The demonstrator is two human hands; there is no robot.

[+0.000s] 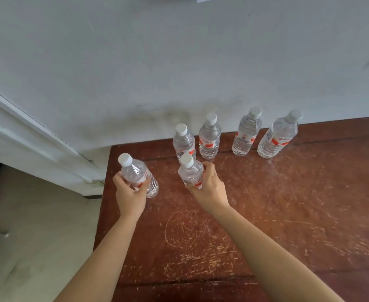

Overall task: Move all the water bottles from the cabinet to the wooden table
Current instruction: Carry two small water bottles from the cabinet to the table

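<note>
Both hands hold clear water bottles with white caps and red labels over the scratched wooden table [277,203]. My left hand [129,194] grips one bottle [138,174] near the table's left edge, tilted slightly left. My right hand [209,185] grips a second bottle [191,172] near the table's middle. Several more bottles stand upright by the wall: one [183,141] right behind the right-hand bottle, another [209,136] beside it, and two further right [246,134] [277,136]. Whether the held bottles touch the tabletop I cannot tell.
A white wall [179,62] runs along the table's far edge. A white door frame [37,138] slants down at the left, ending beside the table's far left corner. Pale floor [37,225] lies left of the table.
</note>
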